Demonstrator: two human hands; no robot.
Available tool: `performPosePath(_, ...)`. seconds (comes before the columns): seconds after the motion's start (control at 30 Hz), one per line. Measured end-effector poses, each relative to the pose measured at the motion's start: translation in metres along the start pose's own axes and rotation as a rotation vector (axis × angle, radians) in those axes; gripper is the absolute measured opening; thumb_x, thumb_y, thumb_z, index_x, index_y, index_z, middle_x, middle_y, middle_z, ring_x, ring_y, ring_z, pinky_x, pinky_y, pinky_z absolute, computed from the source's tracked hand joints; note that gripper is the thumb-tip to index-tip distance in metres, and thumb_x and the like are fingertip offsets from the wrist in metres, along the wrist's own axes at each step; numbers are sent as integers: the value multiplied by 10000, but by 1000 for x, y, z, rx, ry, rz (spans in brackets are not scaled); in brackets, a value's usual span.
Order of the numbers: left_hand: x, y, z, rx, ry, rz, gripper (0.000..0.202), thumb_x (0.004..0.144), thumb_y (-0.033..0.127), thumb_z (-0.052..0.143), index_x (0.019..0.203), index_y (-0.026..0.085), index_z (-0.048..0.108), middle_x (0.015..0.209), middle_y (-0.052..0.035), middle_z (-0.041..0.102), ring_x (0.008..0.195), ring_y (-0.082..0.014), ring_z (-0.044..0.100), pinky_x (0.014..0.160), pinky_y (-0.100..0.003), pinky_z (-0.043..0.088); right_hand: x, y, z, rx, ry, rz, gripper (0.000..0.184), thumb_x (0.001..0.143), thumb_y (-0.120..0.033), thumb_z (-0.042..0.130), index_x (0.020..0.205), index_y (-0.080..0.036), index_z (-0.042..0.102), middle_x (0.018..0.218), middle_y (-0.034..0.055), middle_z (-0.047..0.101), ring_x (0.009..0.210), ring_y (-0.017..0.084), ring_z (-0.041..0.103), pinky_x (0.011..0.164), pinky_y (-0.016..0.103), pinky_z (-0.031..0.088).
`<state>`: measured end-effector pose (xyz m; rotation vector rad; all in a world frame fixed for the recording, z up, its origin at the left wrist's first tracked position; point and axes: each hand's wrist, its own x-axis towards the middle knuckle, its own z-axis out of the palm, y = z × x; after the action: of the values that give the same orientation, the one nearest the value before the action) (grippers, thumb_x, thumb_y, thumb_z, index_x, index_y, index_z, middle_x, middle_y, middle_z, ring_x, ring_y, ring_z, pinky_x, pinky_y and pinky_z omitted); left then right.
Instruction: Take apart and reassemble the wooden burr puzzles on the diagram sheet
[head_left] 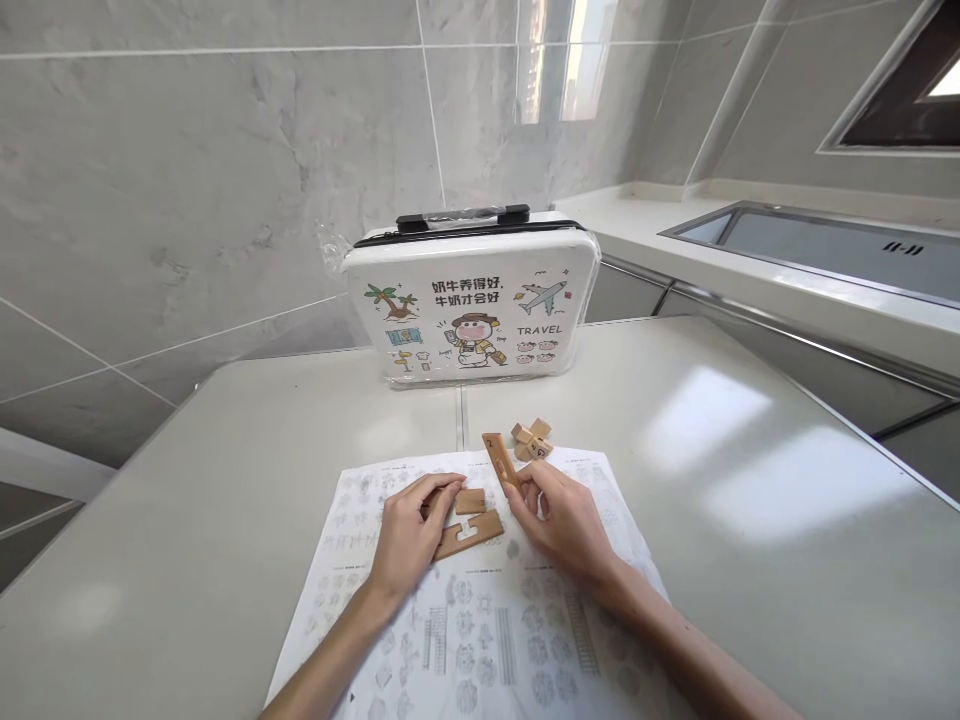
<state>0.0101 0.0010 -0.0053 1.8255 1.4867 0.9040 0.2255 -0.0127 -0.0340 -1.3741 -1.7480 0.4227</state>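
Pinched in my right hand (562, 515) is a wooden puzzle piece (496, 455), a notched bar marked "2", tilted above the paper. My left hand (412, 530) rests low over the sheet, its fingers curled on another wooden piece that they mostly hide. Just right of those fingertips lies a short wooden block (470, 501). A flat notched wooden piece (480, 530) lies below it, close to my left thumb. Beyond my right hand, several wooden pieces stand joined as a cross-shaped assembly (532, 438) with a mark on one face.
Under my hands a creased instruction sheet (409, 640) with printed diagrams covers the front of the pale table (225, 480). A white cartoon-printed case (480, 270) in plastic wrap stands at the table's back, against the grey tiled wall. On the right, a counter holds a sink (817, 245).
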Motion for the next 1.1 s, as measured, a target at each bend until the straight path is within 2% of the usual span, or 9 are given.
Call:
performPosePath(0.13,1,-1,-1,71,-8,36,288,1051,420,551,1106,265,787,1126,-41,808,1036,-278,736,926,-412,565,0,-1,1,-1,-5,-8,186,996,-276,574,818,-240,536,654,-49,521,546,134,468,538,257,349)
performPosePath(0.23,0,-2,1,157,-23,101,266,1059,387,530,1065,260,763,1095,-55,781,1013,-278,713,886,-412,556,0,-1,1,2,-8,-10,195,996,-278,568,809,-238,532,651,-48,518,544,132,465,542,254,349)
performPosePath(0.43,-1,-4,5,269,-24,218,189,1054,321,530,1038,253,706,1043,-65,725,1012,-280,643,909,-457,527,0,-1,2,3,-14,10,215,995,-296,570,793,-232,530,648,-54,506,542,123,443,543,252,340)
performPosePath(0.53,-2,-2,4,260,-73,218,175,1057,308,528,1071,264,697,1091,-61,705,1049,-268,631,931,-454,528,0,-2,1,5,-22,15,208,994,-298,570,799,-229,542,650,-53,510,549,122,448,543,253,339)
performPosePath(0.6,-3,-1,3,243,-142,232,148,1021,338,608,1133,275,682,1162,-62,686,1099,-269,625,960,-451,529,0,-2,1,5,-22,17,204,992,-299,571,802,-229,547,649,-53,515,548,121,452,539,255,336)
performPosePath(0.73,-3,-1,1,269,-256,345,498,823,426,857,1247,284,637,1270,-80,646,1169,-315,604,997,-473,520,0,-2,1,10,-17,25,211,993,-301,568,797,-229,542,643,-54,512,546,122,459,545,255,343)
performPosePath(0.83,-2,-7,2,304,-203,351,462,864,416,823,1258,288,618,1254,-78,650,1160,-315,607,994,-474,514,0,-2,0,38,-23,47,196,1002,-308,564,824,-226,561,639,-57,501,548,124,468,556,256,355)
performPosePath(0.97,3,-18,2,325,-41,190,347,961,449,702,1262,299,616,1281,-73,635,1195,-319,593,1014,-493,500,1,-2,-1,138,-54,73,193,1027,-334,543,884,-218,600,686,-39,563,578,133,501,598,261,394)
performPosePath(1.1,6,-26,1,276,56,73,321,996,384,632,1308,317,598,1348,-78,608,1269,-332,553,1071,-533,464,1,-4,-3,222,-114,80,238,1054,-369,501,922,-217,628,731,-16,602,619,151,519,607,270,394)
